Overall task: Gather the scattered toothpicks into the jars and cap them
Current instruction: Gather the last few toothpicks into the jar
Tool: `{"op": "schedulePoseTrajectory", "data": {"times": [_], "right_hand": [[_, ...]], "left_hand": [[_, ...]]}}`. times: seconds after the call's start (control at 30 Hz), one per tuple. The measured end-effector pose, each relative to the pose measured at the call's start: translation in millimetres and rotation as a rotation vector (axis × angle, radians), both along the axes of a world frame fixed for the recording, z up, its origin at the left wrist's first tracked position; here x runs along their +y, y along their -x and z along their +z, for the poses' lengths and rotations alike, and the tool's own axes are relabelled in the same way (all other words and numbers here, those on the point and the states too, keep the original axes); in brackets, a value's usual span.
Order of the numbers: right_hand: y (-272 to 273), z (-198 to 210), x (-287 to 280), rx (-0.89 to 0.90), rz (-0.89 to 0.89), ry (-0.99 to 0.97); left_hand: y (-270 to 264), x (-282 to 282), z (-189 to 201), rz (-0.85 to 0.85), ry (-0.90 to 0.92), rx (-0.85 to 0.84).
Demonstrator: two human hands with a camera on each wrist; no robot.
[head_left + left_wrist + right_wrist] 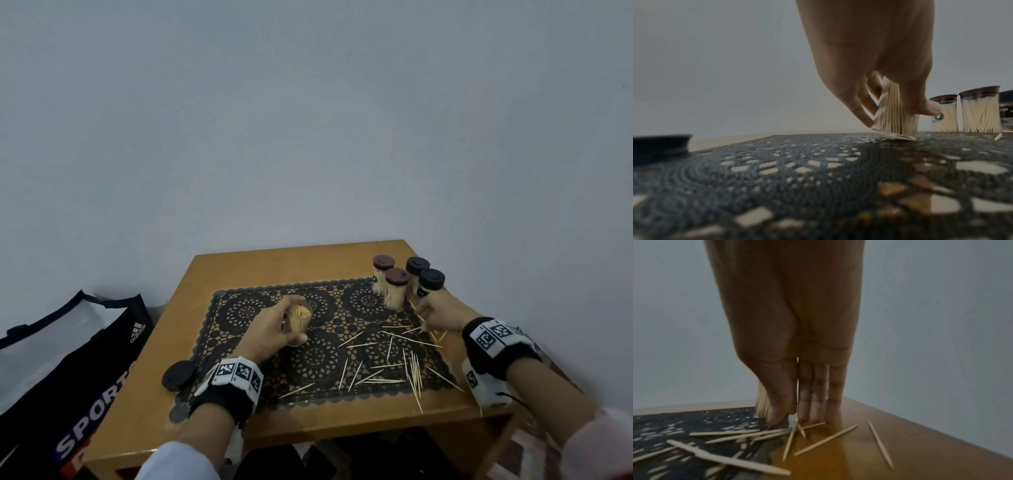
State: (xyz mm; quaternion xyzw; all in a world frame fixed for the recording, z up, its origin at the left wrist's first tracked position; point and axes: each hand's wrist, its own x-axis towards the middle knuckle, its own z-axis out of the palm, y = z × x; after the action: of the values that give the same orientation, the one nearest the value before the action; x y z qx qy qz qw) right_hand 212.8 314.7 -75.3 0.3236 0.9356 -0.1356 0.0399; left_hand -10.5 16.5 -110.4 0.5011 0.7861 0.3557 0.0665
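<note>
My left hand point(286, 322) grips an uncapped clear jar point(301, 317) packed with toothpicks, on the left half of the lace mat point(318, 356). In the left wrist view the jar point(892, 105) leans, with its base edge on the mat. My right hand point(423, 313) reaches down at the mat's right edge; thumb and fingers point(803, 410) pinch a few toothpicks point(789, 438) against the table. Scattered toothpicks point(387, 359) lie across the mat's right half. A loose black lid point(178, 374) lies on the table left of the mat.
Two brown-lidded jars point(396, 284) and two black-lidded jars point(432, 281), all filled, stand at the back right, just beyond my right hand. A sports bag point(68, 359) sits on the floor to the left. The wooden table's edge point(342, 435) is near; a wall is behind.
</note>
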Motion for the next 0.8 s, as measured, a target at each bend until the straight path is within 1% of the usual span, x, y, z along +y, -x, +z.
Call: {"op": "schedulePoseTrajectory", "data": {"times": [0.3, 0.4, 0.5, 0.7, 0.8], "right_hand": [[-0.7, -3.8, -14.3, 0.105, -0.05, -0.048], [-1.6, 0.1, -19.6, 0.081, -0.127, -0.073], [-1.8, -0.3, -19.6, 0.052, -0.166, -0.105], [5.3, -3.0, -24.6, 0.086, -0.235, -0.168], [7.4, 0.4, -28.8, 0.013, -0.239, -0.198]], "left_hand": [[-0.5, -0.5, 0.4, 0.0, 0.01, 0.002], [-1.2, -0.8, 1.3, 0.009, 0.02, 0.006], [-1.6, -0.9, 1.3, 0.004, 0.018, 0.006], [-3.4, -1.1, 2.1, 0.011, 0.023, -0.003], [-3.6, -1.2, 2.1, 0.011, 0.024, -0.007]]}}
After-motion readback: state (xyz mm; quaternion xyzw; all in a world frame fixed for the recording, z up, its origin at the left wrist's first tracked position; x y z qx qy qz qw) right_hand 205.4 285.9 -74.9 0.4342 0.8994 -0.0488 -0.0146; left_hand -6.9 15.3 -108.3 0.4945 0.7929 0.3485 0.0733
